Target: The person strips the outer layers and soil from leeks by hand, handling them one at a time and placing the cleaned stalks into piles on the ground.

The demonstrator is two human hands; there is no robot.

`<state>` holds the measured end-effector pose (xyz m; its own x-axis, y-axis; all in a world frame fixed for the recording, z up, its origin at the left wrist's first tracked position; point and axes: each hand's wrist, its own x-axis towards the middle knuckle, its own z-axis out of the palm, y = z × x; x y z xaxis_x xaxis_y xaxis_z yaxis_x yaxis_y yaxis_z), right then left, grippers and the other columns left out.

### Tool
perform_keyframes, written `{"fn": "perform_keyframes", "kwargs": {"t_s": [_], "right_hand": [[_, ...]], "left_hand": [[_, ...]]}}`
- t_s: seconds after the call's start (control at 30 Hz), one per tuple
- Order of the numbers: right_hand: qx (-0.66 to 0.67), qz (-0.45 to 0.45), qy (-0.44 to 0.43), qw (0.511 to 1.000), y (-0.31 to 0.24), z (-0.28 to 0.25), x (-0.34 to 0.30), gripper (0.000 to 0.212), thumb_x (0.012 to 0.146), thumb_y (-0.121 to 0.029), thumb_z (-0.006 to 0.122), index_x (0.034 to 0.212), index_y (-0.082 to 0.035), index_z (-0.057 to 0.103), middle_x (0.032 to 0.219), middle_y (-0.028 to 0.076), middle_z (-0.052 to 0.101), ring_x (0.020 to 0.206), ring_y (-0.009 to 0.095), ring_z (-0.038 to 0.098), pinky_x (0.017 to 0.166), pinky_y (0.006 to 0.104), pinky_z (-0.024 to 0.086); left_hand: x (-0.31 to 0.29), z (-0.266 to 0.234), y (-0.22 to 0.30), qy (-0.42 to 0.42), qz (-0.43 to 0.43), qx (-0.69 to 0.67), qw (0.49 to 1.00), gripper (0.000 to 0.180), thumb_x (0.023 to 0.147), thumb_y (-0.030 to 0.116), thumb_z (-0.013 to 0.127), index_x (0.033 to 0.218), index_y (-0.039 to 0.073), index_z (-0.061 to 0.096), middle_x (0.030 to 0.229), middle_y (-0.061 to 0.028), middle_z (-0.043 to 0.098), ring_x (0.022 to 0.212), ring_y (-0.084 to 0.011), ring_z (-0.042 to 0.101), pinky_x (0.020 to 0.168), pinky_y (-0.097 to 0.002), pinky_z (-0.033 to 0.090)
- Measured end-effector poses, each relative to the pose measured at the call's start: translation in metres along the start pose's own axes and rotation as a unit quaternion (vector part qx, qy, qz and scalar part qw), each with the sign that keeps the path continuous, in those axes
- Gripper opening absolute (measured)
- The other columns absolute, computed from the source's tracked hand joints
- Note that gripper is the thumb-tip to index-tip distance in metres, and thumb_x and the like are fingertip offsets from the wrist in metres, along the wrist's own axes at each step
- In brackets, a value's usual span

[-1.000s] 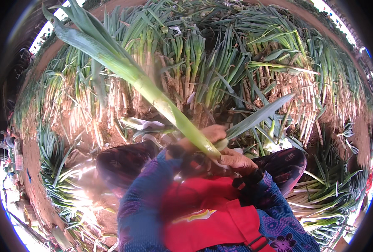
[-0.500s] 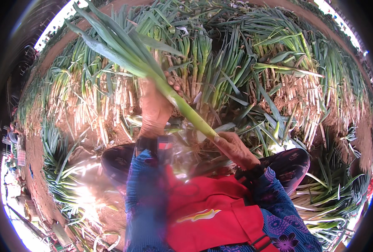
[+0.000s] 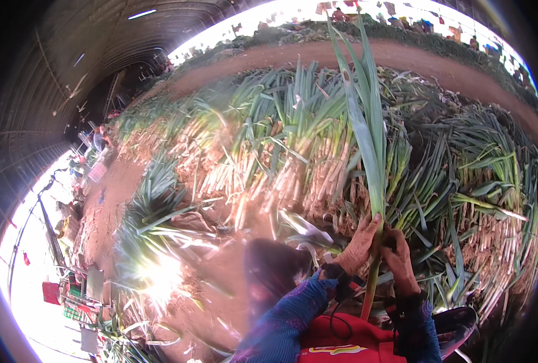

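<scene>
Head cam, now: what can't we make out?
Head view:
- Leek, root end: lost at red apron.
- Right hand: fingertips obscured by shadow and its own curl.
- Left knee: blurred.
- Lower-left leek pile: glare.
- Far-left person: too small.

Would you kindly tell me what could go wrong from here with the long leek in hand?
The leek rises well above the left hand and right hand, so its long leaves might sway or bend. Its lower part reaches down by the red apron, so it could smudge the cloth. Both hands sit just below the leaves, so one might tear.
</scene>
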<state>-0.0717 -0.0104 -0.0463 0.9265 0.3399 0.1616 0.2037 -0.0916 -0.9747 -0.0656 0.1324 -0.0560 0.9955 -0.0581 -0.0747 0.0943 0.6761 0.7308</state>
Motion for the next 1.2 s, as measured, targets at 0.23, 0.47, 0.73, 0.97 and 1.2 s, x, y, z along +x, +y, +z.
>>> {"fn": "perform_keyframes", "kwargs": {"t_s": [0.23, 0.47, 0.73, 0.97, 1.2], "right_hand": [[0.129, 0.081, -0.065, 0.986, -0.016, 0.009, 0.009, 0.021, 0.08, -0.011, 0.059, 0.098, -0.004, 0.052, 0.081, 0.002, 0.057, 0.069, 0.01, 0.056, 0.059, 0.0234, 0.045], [0.134, 0.129, -0.131, 0.974, -0.035, 0.011, -0.004, 0.01, 0.079, -0.008, 0.058, 0.089, -0.005, 0.055, 0.077, 0.001, 0.057, 0.068, 0.009, 0.055, 0.058, 0.0237, 0.044], [0.109, 0.025, 0.021, 0.994, -0.013, 0.011, -0.029, 0.006, 0.081, -0.004, 0.056, 0.087, -0.005, 0.055, 0.08, 0.001, 0.055, 0.072, 0.009, 0.053, 0.061, 0.0246, 0.044], [0.213, -0.031, 0.088, 0.973, 0.002, 0.015, 0.0, 0.014, 0.085, -0.005, 0.056, 0.098, -0.003, 0.057, 0.089, 0.007, 0.058, 0.087, 0.017, 0.056, 0.075, 0.028, 0.046], [0.611, 0.144, 0.024, 0.778, -0.005, -0.031, -0.01, 0.017, 0.083, -0.006, 0.061, 0.098, -0.005, 0.055, 0.086, 0.005, 0.055, 0.079, 0.017, 0.054, 0.073, 0.032, 0.047]], "left_hand": [[-0.004, -0.007, 0.012, 0.052, -0.027, -0.068, 0.996, 0.032, 0.094, 0.037, 0.057, 0.113, 0.011, 0.052, 0.088, 0.0006, 0.054, 0.077, -0.009, 0.053, 0.063, -0.0246, 0.047], [-0.015, -0.01, 0.02, 0.087, -0.041, -0.052, 0.994, 0.029, 0.094, 0.034, 0.059, 0.112, 0.013, 0.052, 0.085, 0.0008, 0.052, 0.074, -0.0088, 0.052, 0.061, -0.0242, 0.047], [-0.024, -0.014, 0.017, 0.037, 0.111, 0.134, 0.984, 0.027, 0.093, 0.028, 0.06, 0.111, 0.011, 0.051, 0.09, -0.0055, 0.059, 0.075, -0.0165, 0.06, 0.061, -0.0301, 0.053], [0.011, -0.037, 0.078, 0.022, 0.196, 0.427, 0.882, 0.03, 0.095, 0.031, 0.054, 0.11, 0.005, 0.051, 0.097, -0.0108, 0.06, 0.085, -0.0206, 0.061, 0.072, -0.0354, 0.054], [0.028, 0.0, 0.123, 0.153, 0.154, 0.003, 0.976, 0.037, 0.086, 0.036, 0.068, 0.102, 0.009, 0.049, 0.082, -0.0044, 0.05, 0.072, -0.0168, 0.052, 0.065, -0.0328, 0.048]]}}
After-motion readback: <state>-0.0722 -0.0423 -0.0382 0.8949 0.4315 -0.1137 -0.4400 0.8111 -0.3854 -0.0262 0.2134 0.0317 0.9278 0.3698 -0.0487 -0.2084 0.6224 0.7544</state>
